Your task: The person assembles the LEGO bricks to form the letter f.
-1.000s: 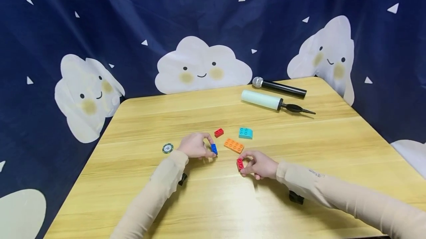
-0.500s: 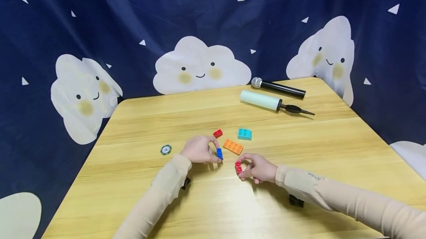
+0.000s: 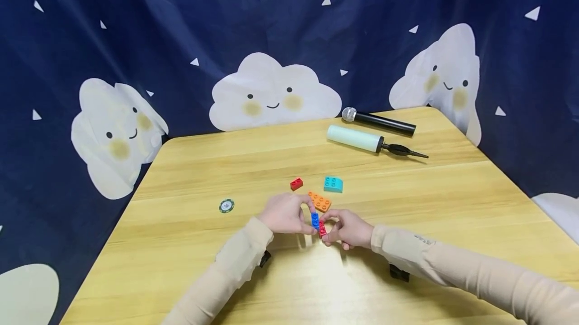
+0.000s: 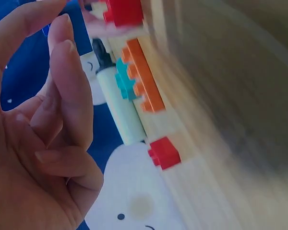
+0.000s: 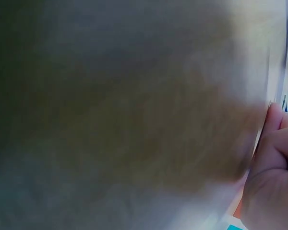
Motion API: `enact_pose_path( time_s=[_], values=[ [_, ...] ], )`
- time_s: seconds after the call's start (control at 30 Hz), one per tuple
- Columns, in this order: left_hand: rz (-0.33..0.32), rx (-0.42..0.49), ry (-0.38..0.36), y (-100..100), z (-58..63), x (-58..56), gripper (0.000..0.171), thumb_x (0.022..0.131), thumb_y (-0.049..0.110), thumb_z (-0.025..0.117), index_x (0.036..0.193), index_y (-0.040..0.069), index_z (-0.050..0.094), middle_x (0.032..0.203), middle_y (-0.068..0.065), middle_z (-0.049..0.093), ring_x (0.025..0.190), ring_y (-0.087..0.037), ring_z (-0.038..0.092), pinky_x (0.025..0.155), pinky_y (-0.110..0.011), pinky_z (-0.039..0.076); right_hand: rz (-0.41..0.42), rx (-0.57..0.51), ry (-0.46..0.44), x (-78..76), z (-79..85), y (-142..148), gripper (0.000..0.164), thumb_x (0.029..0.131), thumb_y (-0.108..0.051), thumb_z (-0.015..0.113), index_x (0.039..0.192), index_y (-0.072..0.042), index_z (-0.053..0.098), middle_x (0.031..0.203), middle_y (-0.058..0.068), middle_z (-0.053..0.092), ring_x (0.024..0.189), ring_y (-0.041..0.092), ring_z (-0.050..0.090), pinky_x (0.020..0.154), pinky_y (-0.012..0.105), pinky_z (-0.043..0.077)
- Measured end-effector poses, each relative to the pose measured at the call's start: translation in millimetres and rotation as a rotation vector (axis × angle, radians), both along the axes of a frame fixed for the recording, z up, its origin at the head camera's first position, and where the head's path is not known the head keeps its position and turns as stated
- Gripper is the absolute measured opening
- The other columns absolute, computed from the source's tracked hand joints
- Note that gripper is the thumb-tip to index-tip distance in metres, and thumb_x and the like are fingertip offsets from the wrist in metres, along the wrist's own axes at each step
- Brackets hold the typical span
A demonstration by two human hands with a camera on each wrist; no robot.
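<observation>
My left hand (image 3: 289, 214) pinches a small blue toy brick (image 3: 315, 220) between thumb and forefinger. From the other side, my right hand (image 3: 349, 229) pinches a red two-stud brick (image 3: 322, 228) low over the table. The blue brick overlaps the red one's upper left in the head view. Just behind them lies an orange eight-stud brick (image 3: 320, 201). In the left wrist view, most of the blue brick is hidden behind fingers, and the red brick (image 4: 126, 12) shows at the top edge. In the right wrist view only part of the right hand (image 5: 273, 167) appears.
Farther back lie a second red brick (image 3: 296, 184) and a turquoise curved brick (image 3: 333, 184). A poker chip (image 3: 226, 206) is at the left. Toward the back right are a pale green hand pump (image 3: 355, 138) with a black nozzle and a microphone (image 3: 380, 121).
My left hand has moved right and slightly nearer with the blue brick, bringing it up to the red brick. The right hand, holding the red brick, has shifted slightly left.
</observation>
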State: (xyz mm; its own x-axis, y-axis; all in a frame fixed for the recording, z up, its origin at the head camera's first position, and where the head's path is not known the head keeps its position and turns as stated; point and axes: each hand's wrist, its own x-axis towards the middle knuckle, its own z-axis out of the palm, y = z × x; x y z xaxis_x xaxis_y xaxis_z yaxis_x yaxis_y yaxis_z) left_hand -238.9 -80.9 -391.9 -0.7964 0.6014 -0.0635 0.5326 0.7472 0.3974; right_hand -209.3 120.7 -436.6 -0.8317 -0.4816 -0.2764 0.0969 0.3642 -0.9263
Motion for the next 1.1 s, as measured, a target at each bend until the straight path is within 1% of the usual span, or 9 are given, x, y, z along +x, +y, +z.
enact_pose_path(
  time_s=[0.1, 0.23, 0.47, 0.6, 0.73, 0.87, 0.93, 1.0, 1.1],
  values=[
    [0.005, 0.007, -0.004, 4, -4.4, 2.3, 0.039, 0.068, 0.039, 0.082, 0.097, 0.021, 0.065, 0.057, 0.017, 0.058, 0.053, 0.001, 0.054, 0.052, -0.022, 0.042, 0.004, -0.012, -0.003, -0.1, -3.1, -1, 0.038, 0.086, 0.002, 0.064, 0.122, 0.003, 0.051, 0.074, 0.008, 0.069, 0.039, 0.004, 0.042, 0.04, 0.016, 0.036],
    [0.015, 0.001, -0.018, 7, -7.4, 1.8, 0.038, 0.069, 0.038, 0.082, 0.097, 0.021, 0.065, 0.056, 0.017, 0.057, 0.052, 0.001, 0.054, 0.052, -0.021, 0.042, 0.019, -0.022, -0.009, -1.4, -4.5, 0, 0.037, 0.087, 0.001, 0.064, 0.121, 0.003, 0.051, 0.076, 0.009, 0.07, 0.039, 0.004, 0.042, 0.04, 0.016, 0.037],
    [-0.019, 0.047, -0.032, 7, -11.7, -1.2, 0.036, 0.07, 0.034, 0.082, 0.097, 0.019, 0.065, 0.055, 0.015, 0.057, 0.049, 0.0, 0.054, 0.05, -0.022, 0.042, 0.049, -0.015, -0.009, -4.3, -1.4, 1, 0.039, 0.086, 0.002, 0.063, 0.124, 0.003, 0.051, 0.075, 0.01, 0.07, 0.039, 0.004, 0.042, 0.041, 0.016, 0.037],
    [-0.021, 0.049, -0.029, 4, -15.1, -2.0, 0.035, 0.069, 0.033, 0.082, 0.096, 0.02, 0.064, 0.055, 0.018, 0.056, 0.049, 0.001, 0.053, 0.05, -0.021, 0.041, 0.06, -0.003, -0.021, -4.0, 0.5, 1, 0.042, 0.087, 0.003, 0.063, 0.127, 0.003, 0.051, 0.074, 0.009, 0.069, 0.04, 0.004, 0.042, 0.041, 0.016, 0.037],
    [-0.026, 0.049, -0.034, -1, -14.6, -2.3, 0.035, 0.069, 0.033, 0.082, 0.097, 0.021, 0.065, 0.056, 0.017, 0.057, 0.05, 0.001, 0.053, 0.05, -0.022, 0.042, 0.058, 0.037, -0.001, -1.2, 2.3, -3, 0.052, 0.085, 0.003, 0.065, 0.134, 0.004, 0.046, 0.073, 0.009, 0.069, 0.039, 0.005, 0.042, 0.041, 0.016, 0.036],
    [-0.047, 0.048, -0.04, -6, -8.7, -5.8, 0.033, 0.071, 0.032, 0.081, 0.099, 0.022, 0.065, 0.059, 0.016, 0.06, 0.052, 0.001, 0.055, 0.055, -0.023, 0.045, 0.063, 0.113, 0.072, 1.9, 4.5, -9, 0.064, 0.083, 0.0, 0.068, 0.141, 0.004, 0.04, 0.069, 0.007, 0.066, 0.038, 0.006, 0.044, 0.04, 0.017, 0.037],
    [-0.057, 0.039, -0.034, -8, -5.9, -8.5, 0.033, 0.072, 0.031, 0.081, 0.099, 0.022, 0.066, 0.06, 0.016, 0.062, 0.054, 0.002, 0.056, 0.059, -0.024, 0.045, 0.065, 0.146, 0.109, 2.1, 4.9, -12, 0.061, 0.083, -0.003, 0.071, 0.138, 0.001, 0.044, 0.066, 0.005, 0.063, 0.038, 0.007, 0.045, 0.04, 0.018, 0.038],
    [-0.06, 0.028, -0.034, -9, -3.1, -9.3, 0.034, 0.072, 0.033, 0.082, 0.099, 0.022, 0.066, 0.06, 0.016, 0.062, 0.054, 0.002, 0.056, 0.06, -0.024, 0.045, 0.07, 0.158, 0.136, 1.2, 4.2, -15, 0.053, 0.083, -0.007, 0.072, 0.131, -0.003, 0.051, 0.063, 0.004, 0.06, 0.037, 0.007, 0.045, 0.04, 0.018, 0.038],
    [-0.063, 0.035, -0.027, -8, -4.2, -8.9, 0.035, 0.07, 0.036, 0.083, 0.098, 0.022, 0.066, 0.06, 0.016, 0.062, 0.055, 0.002, 0.056, 0.057, -0.024, 0.044, 0.073, 0.153, 0.16, -0.8, 1.7, -17, 0.039, 0.083, -0.009, 0.072, 0.12, -0.006, 0.057, 0.061, 0.002, 0.058, 0.036, 0.007, 0.044, 0.039, 0.019, 0.038]
  ],
)
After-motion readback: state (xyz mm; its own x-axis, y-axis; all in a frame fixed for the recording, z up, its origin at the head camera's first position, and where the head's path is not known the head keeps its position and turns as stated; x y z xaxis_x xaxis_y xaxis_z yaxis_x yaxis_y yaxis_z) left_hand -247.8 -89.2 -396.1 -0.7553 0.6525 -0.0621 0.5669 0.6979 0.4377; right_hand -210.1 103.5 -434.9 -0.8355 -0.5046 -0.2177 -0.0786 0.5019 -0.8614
